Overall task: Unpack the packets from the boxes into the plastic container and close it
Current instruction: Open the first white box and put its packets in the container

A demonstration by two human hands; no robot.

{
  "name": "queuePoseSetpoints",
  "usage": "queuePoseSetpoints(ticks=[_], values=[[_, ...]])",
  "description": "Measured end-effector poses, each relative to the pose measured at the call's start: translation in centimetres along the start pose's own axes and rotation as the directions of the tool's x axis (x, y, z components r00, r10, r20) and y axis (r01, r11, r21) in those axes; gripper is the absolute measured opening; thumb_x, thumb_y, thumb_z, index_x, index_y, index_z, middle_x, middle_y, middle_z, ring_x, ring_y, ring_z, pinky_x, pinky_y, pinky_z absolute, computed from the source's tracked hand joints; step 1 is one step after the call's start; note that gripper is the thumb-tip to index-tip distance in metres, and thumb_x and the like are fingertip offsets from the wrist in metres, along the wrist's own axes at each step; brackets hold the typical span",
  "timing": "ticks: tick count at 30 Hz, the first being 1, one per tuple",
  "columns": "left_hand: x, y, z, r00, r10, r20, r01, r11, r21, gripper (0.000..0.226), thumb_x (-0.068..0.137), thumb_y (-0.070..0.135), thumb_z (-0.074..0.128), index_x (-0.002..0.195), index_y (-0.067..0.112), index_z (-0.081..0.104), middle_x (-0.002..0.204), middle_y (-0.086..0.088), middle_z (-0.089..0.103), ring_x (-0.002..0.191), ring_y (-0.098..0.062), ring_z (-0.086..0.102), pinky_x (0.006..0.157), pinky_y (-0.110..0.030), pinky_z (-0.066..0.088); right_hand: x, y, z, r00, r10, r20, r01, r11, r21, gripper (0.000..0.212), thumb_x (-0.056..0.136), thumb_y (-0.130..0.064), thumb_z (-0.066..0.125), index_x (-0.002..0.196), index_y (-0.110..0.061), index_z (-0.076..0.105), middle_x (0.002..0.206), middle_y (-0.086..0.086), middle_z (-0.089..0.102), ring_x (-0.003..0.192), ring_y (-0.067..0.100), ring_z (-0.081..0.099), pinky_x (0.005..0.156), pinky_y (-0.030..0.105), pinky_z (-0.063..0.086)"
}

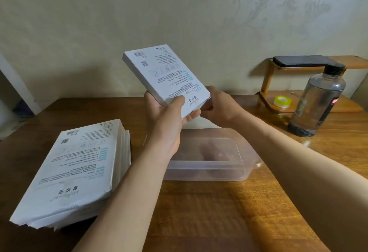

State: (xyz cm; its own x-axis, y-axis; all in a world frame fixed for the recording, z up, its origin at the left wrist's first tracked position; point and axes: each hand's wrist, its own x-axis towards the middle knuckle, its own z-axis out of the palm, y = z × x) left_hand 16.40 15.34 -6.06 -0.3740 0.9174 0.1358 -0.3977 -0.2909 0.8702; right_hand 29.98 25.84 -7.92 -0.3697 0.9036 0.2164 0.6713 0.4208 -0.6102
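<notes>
A flat white printed box (165, 72) is held up in the air above the table, tilted away from me. My left hand (167, 110) grips its near end, thumb on the printed face. My right hand (219, 108) pinches the box's near right corner. Below the hands a clear plastic container (215, 166) stands open on the wooden table; nothing shows inside it and I see no lid. A stack of several more white boxes (79, 168) lies at the left.
At the right stand a dark-capped clear bottle (318, 102) and a small wooden shelf (268, 76) with a black phone (302, 61) on top and a roll of tape (282, 101) on its lower board. The wall runs behind the table.
</notes>
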Motion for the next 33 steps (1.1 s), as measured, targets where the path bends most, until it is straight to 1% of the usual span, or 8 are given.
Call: queuePoseSetpoints(ticks=[2, 6, 12, 16, 19, 24, 29, 33], values=[[0.0, -0.3, -0.4, 1.0, -0.012, 0.01, 0.012, 1.0, -0.002, 0.053, 0.096, -0.006, 0.061, 0.136, 0.024, 0.043, 0.131, 0.001, 0.065, 0.109, -0.023, 0.071, 0.073, -0.04, 0.063, 0.8, 0.2, 0.2, 0.999, -0.02, -0.028, 0.02, 1.0, -0.012, 0.047, 0.082, -0.018, 0.074, 0.124, -0.025, 0.054, 0.083, -0.014, 0.068, 0.078, 0.005, 0.065, 0.055, 0.004, 0.038], [0.1, -0.9, -0.8, 0.999, -0.035, 0.031, 0.034, 0.999, 0.024, 0.056, 0.096, -0.004, 0.063, 0.14, 0.026, 0.043, 0.134, 0.0, 0.065, 0.115, -0.026, 0.069, 0.076, -0.043, 0.064, 1.3, 0.2, 0.3, 0.998, -0.046, -0.051, 0.044, 0.999, -0.032, 0.042, 0.083, -0.021, 0.076, 0.121, -0.018, 0.059, 0.1, -0.006, 0.067, 0.086, 0.015, 0.059, 0.067, 0.022, 0.04], [0.6, -0.8, -0.8, 0.998, -0.051, 0.041, 0.049, 0.997, 0.051, 0.055, 0.096, -0.004, 0.063, 0.138, 0.023, 0.042, 0.134, 0.0, 0.065, 0.112, -0.025, 0.07, 0.073, -0.04, 0.063, 1.3, -0.1, 0.3, 0.999, -0.036, -0.04, 0.032, 0.996, -0.089, 0.029, 0.086, -0.022, 0.068, 0.112, -0.019, 0.055, 0.097, -0.005, 0.066, 0.089, 0.023, 0.062, 0.064, 0.026, 0.04], [1.1, -0.4, -1.3, 0.997, -0.053, 0.063, 0.048, 0.996, 0.081, 0.055, 0.096, -0.004, 0.062, 0.139, 0.023, 0.043, 0.134, 0.0, 0.064, 0.11, -0.027, 0.071, 0.071, -0.04, 0.063, 0.0, -1.5, -0.2, 0.998, -0.058, -0.022, 0.055, 0.993, -0.106, 0.07, 0.081, -0.009, 0.067, 0.143, -0.021, 0.038, 0.126, 0.006, 0.06, 0.11, 0.026, 0.059, 0.085, 0.028, 0.045], [1.4, -0.1, -1.8, 0.995, -0.068, 0.068, 0.062, 0.994, 0.088, 0.054, 0.097, -0.006, 0.06, 0.138, 0.025, 0.046, 0.131, 0.001, 0.065, 0.106, -0.026, 0.072, 0.071, -0.042, 0.063, -2.2, -2.9, -1.0, 0.987, -0.122, -0.103, 0.119, 0.992, -0.031, 0.084, 0.08, 0.0, 0.061, 0.153, -0.024, 0.03, 0.14, 0.002, 0.044, 0.121, 0.013, 0.047, 0.093, 0.011, 0.036], [0.5, 0.3, -2.5, 0.983, -0.096, 0.156, 0.086, 0.994, 0.069, 0.054, 0.097, -0.005, 0.059, 0.142, 0.022, 0.046, 0.131, -0.001, 0.068, 0.099, -0.023, 0.076, 0.066, -0.04, 0.062, -5.8, -3.2, 0.2, 0.925, -0.256, -0.283, 0.282, 0.958, 0.056, 0.047, 0.087, -0.002, 0.061, 0.128, -0.023, 0.067, 0.141, 0.003, 0.051, 0.123, 0.011, 0.052, 0.098, 0.026, 0.048], [-0.3, 0.4, -3.0, 0.981, -0.074, 0.18, 0.052, 0.991, 0.124, 0.05, 0.097, -0.003, 0.061, 0.137, 0.025, 0.05, 0.127, 0.003, 0.069, 0.098, -0.021, 0.076, 0.065, -0.041, 0.063, -6.7, -2.8, 0.8, 0.908, -0.291, -0.302, 0.331, 0.939, 0.092, 0.028, 0.092, -0.01, 0.068, 0.117, -0.021, 0.075, 0.132, -0.003, 0.062, 0.116, 0.011, 0.059, 0.092, 0.032, 0.053], [-0.5, 0.1, -3.1, 0.981, -0.093, 0.168, 0.066, 0.985, 0.159, 0.05, 0.097, -0.002, 0.063, 0.136, 0.026, 0.051, 0.125, 0.005, 0.07, 0.097, -0.023, 0.076, 0.064, -0.039, 0.062, -6.4, -2.7, 0.8, 0.919, -0.289, -0.267, 0.318, 0.945, 0.073, 0.019, 0.091, -0.009, 0.07, 0.106, -0.018, 0.077, 0.121, -0.002, 0.065, 0.108, 0.012, 0.061, 0.088, 0.012, 0.044]])
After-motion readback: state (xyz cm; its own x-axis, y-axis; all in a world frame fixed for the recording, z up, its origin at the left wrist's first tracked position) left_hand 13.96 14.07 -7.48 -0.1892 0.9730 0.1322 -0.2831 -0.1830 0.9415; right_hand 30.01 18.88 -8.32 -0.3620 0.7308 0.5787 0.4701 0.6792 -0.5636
